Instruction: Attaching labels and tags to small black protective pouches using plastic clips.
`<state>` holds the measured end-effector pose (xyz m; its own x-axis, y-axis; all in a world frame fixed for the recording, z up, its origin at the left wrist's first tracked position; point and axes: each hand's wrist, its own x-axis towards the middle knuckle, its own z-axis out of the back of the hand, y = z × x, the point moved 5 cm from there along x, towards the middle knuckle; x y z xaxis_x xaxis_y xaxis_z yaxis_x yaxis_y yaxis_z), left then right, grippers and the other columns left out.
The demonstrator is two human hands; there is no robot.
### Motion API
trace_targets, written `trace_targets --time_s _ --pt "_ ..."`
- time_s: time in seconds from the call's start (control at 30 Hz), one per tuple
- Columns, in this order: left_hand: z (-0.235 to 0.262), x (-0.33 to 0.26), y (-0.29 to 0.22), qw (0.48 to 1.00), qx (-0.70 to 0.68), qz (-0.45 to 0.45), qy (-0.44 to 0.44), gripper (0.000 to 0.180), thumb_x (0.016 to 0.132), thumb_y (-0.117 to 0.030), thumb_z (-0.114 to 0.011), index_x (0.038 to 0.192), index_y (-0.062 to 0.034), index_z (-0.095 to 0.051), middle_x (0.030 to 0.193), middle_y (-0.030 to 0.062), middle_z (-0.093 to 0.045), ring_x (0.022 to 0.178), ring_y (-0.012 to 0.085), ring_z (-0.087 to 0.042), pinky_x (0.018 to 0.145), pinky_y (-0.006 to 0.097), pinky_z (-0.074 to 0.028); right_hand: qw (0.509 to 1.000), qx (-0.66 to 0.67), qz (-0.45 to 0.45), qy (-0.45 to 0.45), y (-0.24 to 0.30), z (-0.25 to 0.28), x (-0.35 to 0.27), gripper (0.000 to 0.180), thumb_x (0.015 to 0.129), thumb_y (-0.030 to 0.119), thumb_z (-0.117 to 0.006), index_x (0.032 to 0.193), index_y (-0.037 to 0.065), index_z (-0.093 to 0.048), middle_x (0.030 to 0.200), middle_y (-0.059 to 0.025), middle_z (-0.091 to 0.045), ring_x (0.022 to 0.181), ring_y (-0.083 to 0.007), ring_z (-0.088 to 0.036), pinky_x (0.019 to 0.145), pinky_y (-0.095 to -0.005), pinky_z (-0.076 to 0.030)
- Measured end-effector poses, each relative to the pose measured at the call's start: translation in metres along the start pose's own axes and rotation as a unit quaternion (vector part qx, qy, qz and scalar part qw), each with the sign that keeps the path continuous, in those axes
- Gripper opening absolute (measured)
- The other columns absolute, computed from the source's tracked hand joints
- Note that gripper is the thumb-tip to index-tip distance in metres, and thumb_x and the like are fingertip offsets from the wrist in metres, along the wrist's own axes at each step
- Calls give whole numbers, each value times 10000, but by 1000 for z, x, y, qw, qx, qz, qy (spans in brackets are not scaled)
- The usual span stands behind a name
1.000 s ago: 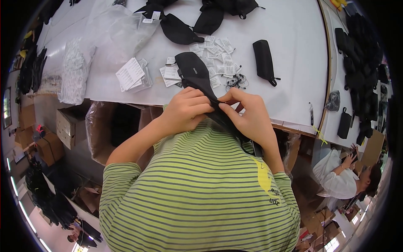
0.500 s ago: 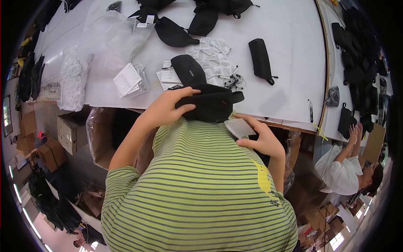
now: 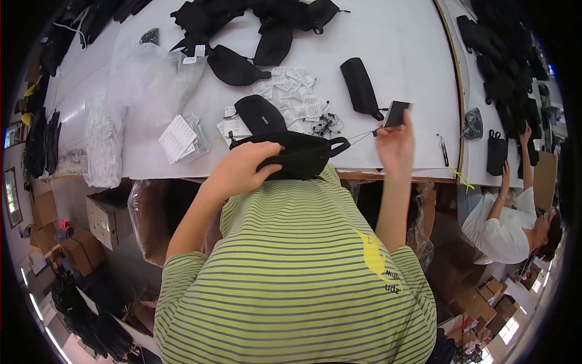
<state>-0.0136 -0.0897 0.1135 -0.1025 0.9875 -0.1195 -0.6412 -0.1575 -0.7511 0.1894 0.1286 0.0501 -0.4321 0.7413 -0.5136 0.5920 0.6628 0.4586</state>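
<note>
A black fabric pouch [image 3: 303,159] lies at the table's front edge against my shirt, its top gaping a little. My left hand [image 3: 247,165] grips its left side, thumb outside and fingers at the opening. Out to the right, my raised right hand [image 3: 395,148] pinches a dark hang tag [image 3: 396,114]. A thin dark string [image 3: 362,134] runs taut from the tag toward the loop [image 3: 341,145] at the pouch's right end; the exact joint is too small to see. Just behind lies another black pouch [image 3: 259,115], and a zipped black pouch [image 3: 360,88] rests beyond my right hand.
Small white labels [image 3: 291,88] and a tangle of black cords [image 3: 327,125] lie mid-table. Larger white cards [image 3: 178,138] and clear plastic bags [image 3: 154,79] are to the left. More black pouches [image 3: 233,65] sit farther back. A co-worker [image 3: 500,227] handles pouches at right.
My right hand has swung up and right from the pouch, carrying the tag, which now shows a dark face, and stretching its string. My left hand keeps hold of the pouch.
</note>
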Motion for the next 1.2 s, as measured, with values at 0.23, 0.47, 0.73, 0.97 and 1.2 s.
trace_targets --time_s 0.23,0.47,0.73,0.97,1.2 --pt "-9 11 -10 997 32 -13 74 146 815 -151 -644 896 -62 -561 810 92 -612 789 302 -574 709 391 -443 997 13 -75 3 -71 0 28 342 923 323 -555 686 104 -445 541 6 -262 459 -101 -263 429 -252 -242" --pt "-8 12 -4 998 31 -2 49 174 813 -156 -646 901 -56 -534 811 104 -606 784 313 -570 691 398 -449 997 9 -72 -30 -51 3 30 329 928 356 -486 729 94 -478 557 -27 -428 470 -123 -329 438 -263 -258" --pt "-8 17 -5 998 38 -4 47 199 812 -163 -648 897 -45 -513 761 132 -570 768 341 -558 665 424 -437 992 -78 -9 -98 -48 -3 24 349 947 356 -464 744 78 -524 507 5 -330 445 -104 -265 423 -263 -213" --pt "-9 17 -5 998 49 -11 42 201 825 -150 -618 915 -32 -483 760 133 -574 740 347 -569 662 431 -427 995 -13 -44 86 -54 -8 37 367 954 367 -477 719 87 -507 519 10 -382 430 -82 -285 413 -242 -209" --pt "-11 18 -2 997 60 -26 30 193 824 -152 -622 912 -41 -489 754 120 -575 745 331 -573 669 408 -427 853 -378 342 -112 -16 -25 33 393 942 384 -537 799 25 -606 589 33 -516 451 -21 -373 405 -215 -260"
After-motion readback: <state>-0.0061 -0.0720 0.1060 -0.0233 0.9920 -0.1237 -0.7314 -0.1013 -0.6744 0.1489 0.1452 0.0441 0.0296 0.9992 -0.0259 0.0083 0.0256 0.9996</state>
